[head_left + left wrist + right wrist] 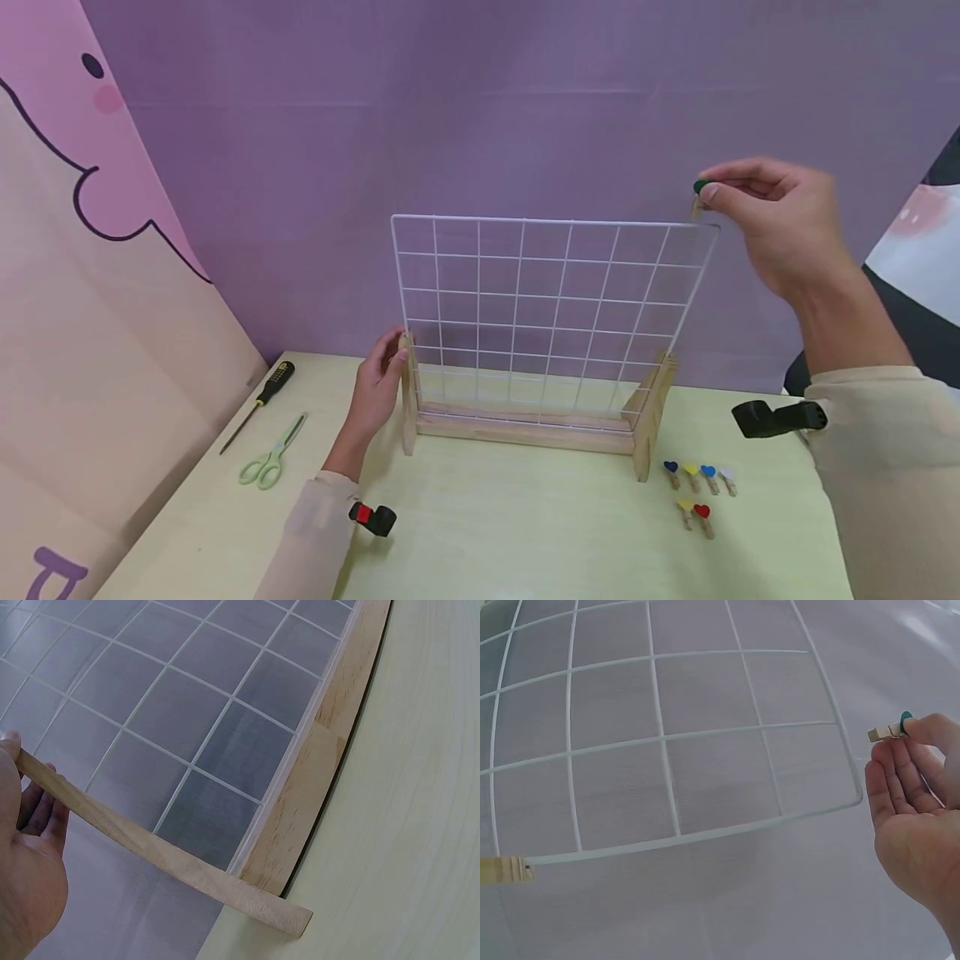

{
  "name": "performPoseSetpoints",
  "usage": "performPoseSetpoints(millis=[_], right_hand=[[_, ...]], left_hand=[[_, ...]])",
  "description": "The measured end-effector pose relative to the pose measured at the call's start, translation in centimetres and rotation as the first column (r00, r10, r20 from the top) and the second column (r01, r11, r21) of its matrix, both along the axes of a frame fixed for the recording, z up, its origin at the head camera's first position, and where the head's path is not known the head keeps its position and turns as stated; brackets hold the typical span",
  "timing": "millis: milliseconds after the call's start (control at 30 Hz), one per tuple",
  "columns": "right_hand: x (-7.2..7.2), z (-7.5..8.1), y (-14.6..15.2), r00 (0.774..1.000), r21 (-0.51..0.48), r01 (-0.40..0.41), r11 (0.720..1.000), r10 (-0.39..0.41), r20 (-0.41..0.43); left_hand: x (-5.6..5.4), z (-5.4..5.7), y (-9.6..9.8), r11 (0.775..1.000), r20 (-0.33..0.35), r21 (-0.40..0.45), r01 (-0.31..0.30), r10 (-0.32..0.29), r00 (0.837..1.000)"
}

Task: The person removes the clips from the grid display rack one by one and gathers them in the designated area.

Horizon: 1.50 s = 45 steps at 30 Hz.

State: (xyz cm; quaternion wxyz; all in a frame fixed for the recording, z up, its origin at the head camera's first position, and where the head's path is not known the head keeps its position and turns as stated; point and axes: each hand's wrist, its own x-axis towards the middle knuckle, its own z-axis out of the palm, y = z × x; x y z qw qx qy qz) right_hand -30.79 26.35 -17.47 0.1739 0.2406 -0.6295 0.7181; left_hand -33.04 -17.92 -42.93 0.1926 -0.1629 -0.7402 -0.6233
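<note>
A white wire grid [525, 220] stands upright in a wooden base [525, 429] on the table. My left hand [375, 387] grips the upper end of the base's left upright [408, 396]; in the left wrist view, thumb and fingers lie on either side of that wooden strip [150, 844]. Above the grid's top right corner, my right hand [791, 221] pinches a small wooden clothespin with a green top [701, 187]. The right wrist view shows the clothespin [886, 733] pointing toward the grid, apart from the wire there.
Several small clothespins with coloured heart tops, including a red one [702, 512] and a dark blue one [671, 467], lie right of the base. At the table's left are a screwdriver [277, 379] and green-handled scissors [262, 471]. A purple backdrop [450, 108] hangs behind.
</note>
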Motion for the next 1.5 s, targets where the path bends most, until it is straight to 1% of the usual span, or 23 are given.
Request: performPoseSetpoints(millis=[100, 333, 433, 533, 600, 700, 767, 867, 967, 1000, 1067, 1100, 1133, 1167, 1233, 1300, 1333, 1367, 1400, 1433, 1467, 1500], right_hand=[[0.4, 0.0, 0.2, 1.0, -0.032, -0.013, 0.999, 0.013, -0.028], [1.3, -0.5, 1.4, 0.999, -0.056, -0.01, 0.998, 0.008, -0.037], [1.4, -0.8, 1.6, 0.998, -0.081, -0.011, 0.997, 0.006, -0.066], [1.7, -1.3, 1.8, 0.996, -0.097, -0.015, 0.995, 0.006, -0.092], [1.9, -1.7, 2.0, 0.995, -0.086, -0.011, 0.996, 0.002, -0.1], [2.5, -2.5, 2.3, 0.996, -0.045, 0.014, 0.999, -0.019, -0.091], [3.0, -3.0, 2.5, 0.996, -0.013, 0.045, 0.999, -0.046, -0.08], [3.7, -3.8, 2.9, 0.992, 0.05, 0.119, 0.992, -0.117, -0.051], [4.3, -4.8, 3.4, 0.981, 0.133, 0.194, 0.972, -0.191, -0.031], [4.5, -5.2, 3.6, 0.972, 0.185, 0.235, 0.954, -0.234, -0.03], [4.9, -6.1, 3.9, 0.967, 0.21, 0.253, 0.944, -0.254, -0.025], [5.0, -6.6, 4.0, 0.959, 0.248, 0.278, 0.928, -0.281, -0.027], [5.2, -7.1, 4.1, 0.959, 0.255, 0.28, 0.925, -0.284, -0.022], [5.3, -7.5, 4.2, 0.952, 0.285, 0.297, 0.912, -0.304, -0.018], [5.6, -8.3, 4.5, 0.952, 0.293, 0.292, 0.91, -0.305, 0.0], [5.8, -9.0, 4.6, 0.934, 0.378, 0.331, 0.865, -0.356, -0.002], [5.9, -9.3, 4.7, 0.933, 0.388, 0.331, 0.86, -0.361, 0.004], [6.1, -9.5, 4.8, 0.923, 0.424, 0.348, 0.836, -0.385, 0.001], [6.2, -9.8, 4.8, 0.92, 0.437, 0.35, 0.829, -0.392, 0.007], [6.4, -10.1, 4.9, 0.914, 0.461, 0.356, 0.813, -0.405, 0.008], [6.5, -10.4, 5.0, 0.917, 0.453, 0.346, 0.822, -0.398, 0.022], [6.7, -10.8, 5.0, 0.915, 0.459, 0.349, 0.817, -0.403, 0.022]], left_hand=[[0.1, 0.1, 0.1, 1.0, 0.004, -0.002, -0.004, 0.004, 1.0], [0.0, 0.1, 0.1, 1.0, 0.002, 0.0, -0.013, 0.013, 1.0], [0.0, 0.2, 0.1, 1.0, 0.002, 0.007, -0.016, 0.016, 1.0], [-0.1, 0.1, 0.1, 1.0, 0.003, 0.004, -0.012, 0.012, 1.0], [-0.1, 0.0, 0.1, 1.0, 0.005, 0.001, -0.007, 0.007, 1.0], [-0.1, -0.1, 0.1, 1.0, 0.007, -0.001, -0.008, 0.008, 1.0], [0.0, 0.0, 0.1, 1.0, 0.008, 0.001, -0.01, 0.01, 1.0], [0.0, -0.1, 0.2, 1.0, 0.007, 0.0, -0.008, 0.008, 1.0], [-0.1, -0.1, 0.2, 1.0, 0.007, 0.001, -0.007, 0.007, 1.0], [-0.1, -0.1, 0.2, 1.0, 0.007, 0.002, -0.007, 0.007, 1.0], [-0.1, -0.1, 0.2, 1.0, 0.011, -0.002, -0.009, 0.009, 1.0], [-0.1, -0.1, 0.2, 1.0, 0.012, -0.001, -0.008, 0.008, 1.0], [-0.1, -0.1, 0.2, 1.0, 0.013, 0.001, -0.008, 0.008, 1.0], [-0.1, 0.0, 0.2, 1.0, 0.012, 0.002, -0.007, 0.007, 1.0], [-0.1, 0.0, 0.2, 1.0, 0.014, 0.002, -0.007, 0.007, 1.0], [-0.1, 0.1, 0.2, 1.0, 0.012, 0.006, -0.006, 0.006, 1.0], [-0.1, 0.1, 0.2, 1.0, 0.012, 0.005, -0.004, 0.004, 1.0], [-0.1, 0.0, 0.2, 1.0, 0.012, 0.004, -0.002, 0.002, 1.0], [0.0, 0.0, 0.2, 1.0, 0.012, 0.003, -0.003, 0.003, 1.0], [0.0, 0.0, 0.2, 1.0, 0.012, 0.004, -0.003, 0.003, 1.0], [0.0, 0.0, 0.2, 1.0, 0.011, 0.003, -0.003, 0.003, 1.0], [0.0, 0.0, 0.2, 1.0, 0.009, 0.003, -0.002, 0.002, 1.0]])
